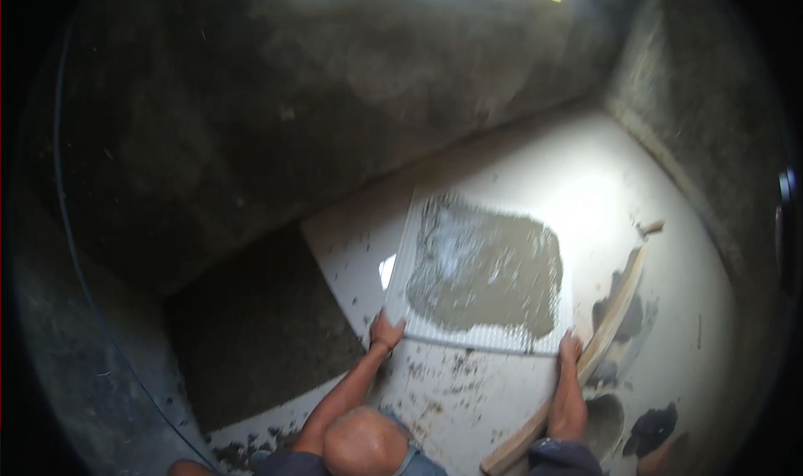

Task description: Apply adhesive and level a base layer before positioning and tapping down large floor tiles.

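Note:
A co-worker, seen from above by head (365,442) and arms, grips a white tile (402,263) with a hand at each near corner: the left hand (386,331) and the right hand (570,346). Wet grey mortar (485,267) covers most of the tile's upturned ribbed face. The tile lies over pale floor tiles (636,175). Neither of my hands can be made out; a bit of skin (188,468) shows at the lower left edge, too little to tell whose or what part.
Concrete walls (335,74) enclose the space. A dark bare patch of floor (259,325) adjoins the tiles at the left. A long wooden batten (611,317) lies at the right, near grey smears and a dark lump (652,426). A blue hose or cable (84,275) runs down the left.

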{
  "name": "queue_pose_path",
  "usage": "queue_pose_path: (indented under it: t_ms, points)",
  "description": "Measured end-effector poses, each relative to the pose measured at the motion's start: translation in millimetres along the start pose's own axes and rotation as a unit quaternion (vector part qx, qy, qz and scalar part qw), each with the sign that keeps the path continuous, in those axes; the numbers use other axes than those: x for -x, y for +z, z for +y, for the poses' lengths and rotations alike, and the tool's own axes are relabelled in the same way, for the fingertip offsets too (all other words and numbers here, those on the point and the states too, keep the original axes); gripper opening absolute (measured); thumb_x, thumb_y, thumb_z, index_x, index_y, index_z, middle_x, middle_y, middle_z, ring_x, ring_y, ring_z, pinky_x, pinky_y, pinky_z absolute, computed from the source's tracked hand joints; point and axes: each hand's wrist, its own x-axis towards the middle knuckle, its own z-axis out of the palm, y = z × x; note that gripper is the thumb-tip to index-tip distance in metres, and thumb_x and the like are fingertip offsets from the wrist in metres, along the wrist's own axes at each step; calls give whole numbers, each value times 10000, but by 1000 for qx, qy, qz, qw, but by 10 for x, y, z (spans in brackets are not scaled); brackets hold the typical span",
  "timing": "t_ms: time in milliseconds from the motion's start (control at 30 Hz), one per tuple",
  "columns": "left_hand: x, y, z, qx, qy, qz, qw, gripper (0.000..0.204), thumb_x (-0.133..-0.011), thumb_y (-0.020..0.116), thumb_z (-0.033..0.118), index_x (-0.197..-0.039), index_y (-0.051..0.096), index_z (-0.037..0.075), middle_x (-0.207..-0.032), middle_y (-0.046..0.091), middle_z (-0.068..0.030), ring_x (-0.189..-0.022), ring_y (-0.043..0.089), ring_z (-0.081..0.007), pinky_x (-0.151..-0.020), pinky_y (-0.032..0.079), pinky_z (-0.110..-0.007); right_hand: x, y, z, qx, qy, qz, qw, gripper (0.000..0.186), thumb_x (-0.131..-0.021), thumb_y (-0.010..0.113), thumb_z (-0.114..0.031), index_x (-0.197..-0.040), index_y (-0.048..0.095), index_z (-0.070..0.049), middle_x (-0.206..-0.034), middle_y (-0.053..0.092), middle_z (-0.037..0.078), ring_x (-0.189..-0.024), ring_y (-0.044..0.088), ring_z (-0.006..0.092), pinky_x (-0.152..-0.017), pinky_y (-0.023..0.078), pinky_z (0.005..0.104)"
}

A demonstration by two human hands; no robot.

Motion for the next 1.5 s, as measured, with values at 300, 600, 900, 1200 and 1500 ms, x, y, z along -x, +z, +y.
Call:
queue_pose_path:
  t_ms: [300,600,900,1200,1500]
  points:
    - [-848,-259,118,59,-244,20,968,709,-749,638,512,-1178,596,-50,-1244,562,-273,-1180,539,-396,-1004,429,-440,-115,35,360,-98,-12,-11,995,370,-901,527,-282,-1045,626,45,-1066,623,287,-1044,592,430,-911,458,484]
    - [-803,-702,-101,49,-18,85,995,494,-789,715,426,-652,646,-43,-602,631,-138,-552,584,-203,-551,466,-398,265,-622,774,-200,-117,-30,972,296,-759,689,-198,-687,635,84,-572,595,117,-556,602,227,-549,462,395]
    - [-589,-1119,258,84,46,119,988,460,-770,734,330,-539,598,-43,-467,512,-79,-453,461,-140,-481,391,-373,706,-1062,773,-393,-128,-55,909,208,-756,698,-99,-865,665,76,-586,582,64,-400,501,125,-341,382,272]
    - [-629,-1442,611,-125,114,121,978,383,-734,648,292,-852,681,-71,-914,645,-301,-937,650,-384,-813,519,-422,906,-1309,861,-548,-102,-161,814,225,-733,557,8,-922,663,69,-608,591,63,-367,445,87,-280,305,226]
    - [-1034,-2404,1799,-462,333,140,810,245,-863,512,230,-924,722,118,-927,691,-153,-874,681,-297,-776,542,-428,703,-2407,207,-549,-130,-56,824,194,-890,508,-177,-835,655,-63,-544,489,-23,-395,401,54,-309,279,207]
